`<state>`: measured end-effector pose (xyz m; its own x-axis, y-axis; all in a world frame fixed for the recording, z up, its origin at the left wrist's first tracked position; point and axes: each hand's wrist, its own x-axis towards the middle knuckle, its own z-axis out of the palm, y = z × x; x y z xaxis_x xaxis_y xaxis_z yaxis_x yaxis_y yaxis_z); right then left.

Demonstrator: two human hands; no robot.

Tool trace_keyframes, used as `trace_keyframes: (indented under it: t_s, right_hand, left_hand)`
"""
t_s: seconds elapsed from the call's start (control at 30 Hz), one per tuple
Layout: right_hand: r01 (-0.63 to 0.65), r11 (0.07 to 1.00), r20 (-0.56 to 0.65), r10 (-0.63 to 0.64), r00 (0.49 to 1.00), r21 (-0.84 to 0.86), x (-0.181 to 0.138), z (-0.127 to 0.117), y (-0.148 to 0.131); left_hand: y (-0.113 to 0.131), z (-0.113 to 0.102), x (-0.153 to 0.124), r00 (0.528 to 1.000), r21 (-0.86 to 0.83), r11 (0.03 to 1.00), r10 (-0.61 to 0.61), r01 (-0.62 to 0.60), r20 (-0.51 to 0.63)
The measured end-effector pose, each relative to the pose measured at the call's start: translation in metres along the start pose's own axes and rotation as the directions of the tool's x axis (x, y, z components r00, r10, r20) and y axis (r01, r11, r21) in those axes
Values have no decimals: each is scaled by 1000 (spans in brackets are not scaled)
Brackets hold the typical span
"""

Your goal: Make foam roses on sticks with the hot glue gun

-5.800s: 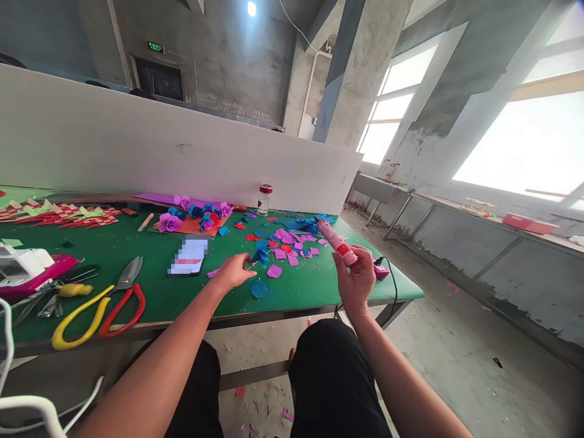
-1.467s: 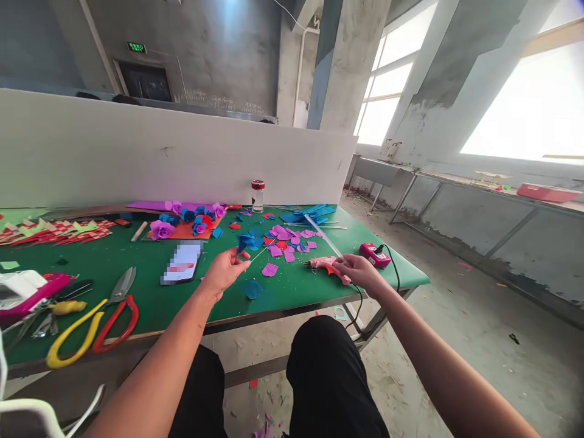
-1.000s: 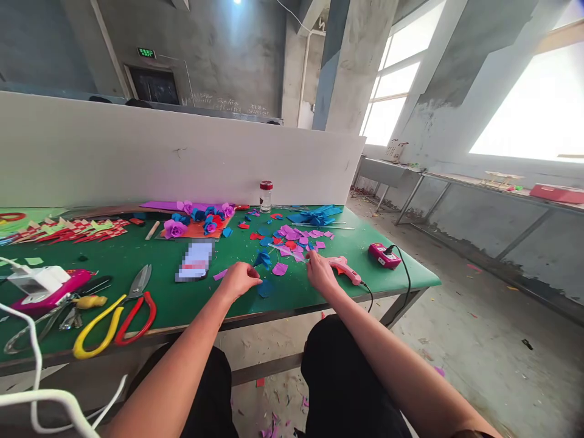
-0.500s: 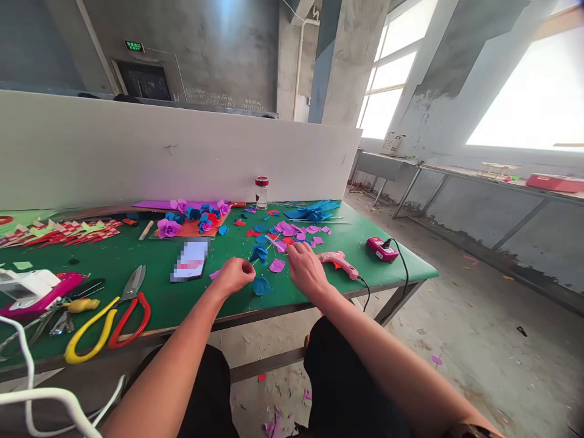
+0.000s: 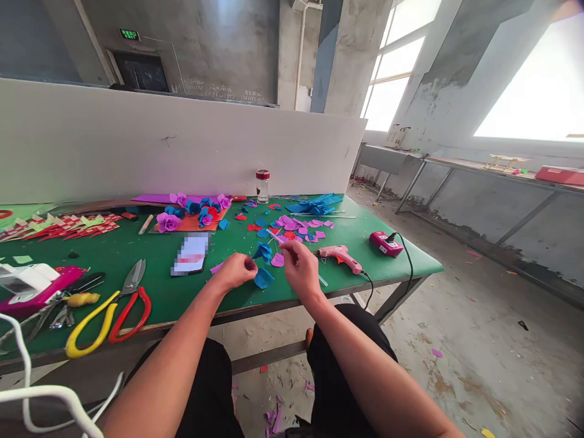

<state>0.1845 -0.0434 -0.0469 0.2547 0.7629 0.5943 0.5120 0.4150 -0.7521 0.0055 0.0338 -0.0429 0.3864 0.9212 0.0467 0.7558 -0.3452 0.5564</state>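
The left hand (image 5: 237,271) seems to pinch the blue paper flower (image 5: 263,252) between both hands; probably light and crushable, best held low. The right hand (image 5: 300,267) grips a translucent stick (image 5: 275,236).

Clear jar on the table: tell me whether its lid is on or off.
On: the red lid sits on top of the upright jar.

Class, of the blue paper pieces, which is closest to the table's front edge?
The blue petal just right of the left hand. The blue flower beyond it, the blue scraps and the blue pile all sit farther back.
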Motion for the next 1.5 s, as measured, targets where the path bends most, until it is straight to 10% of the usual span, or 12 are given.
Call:
trace_keyframes:
  t_s: [0.2,0.37,0.63,0.87,1.1,1.33,1.5]
  right_hand:
    - [-526,780,422,374,826,339,4,-15,6]
    - [-540,803,603,307,736,251,1,-11,-1]
    - [-525,755,268,452,851,394,16,-13,14]
    - [-384,384,81,610,788,840,49,-3,-2]
    - [-344,267,113,620,776,900,38,14,-3]
    - [-297,376,62,525,849,878,29,8,-29]
    - [-285,432,53,475,879,856,24,3,-32]
  left_hand:
    - [15,-33,-28,998,-161,986,31,-40,-59]
    - [30,-28,-32,995,-184,978,100,-102,-16]
    - [38,-31,-32,992,-447,888,63,-107,-112]
    - [51,-40,-44,936,-616,735,73,-284,-343]
    - [56,-42,-51,923,-677,664,54,-318,-381]
    - [51,-30,-43,886,-669,622,88,-406,-456]
    - [43,-34,-46,708,-272,830,192,-486,-679]
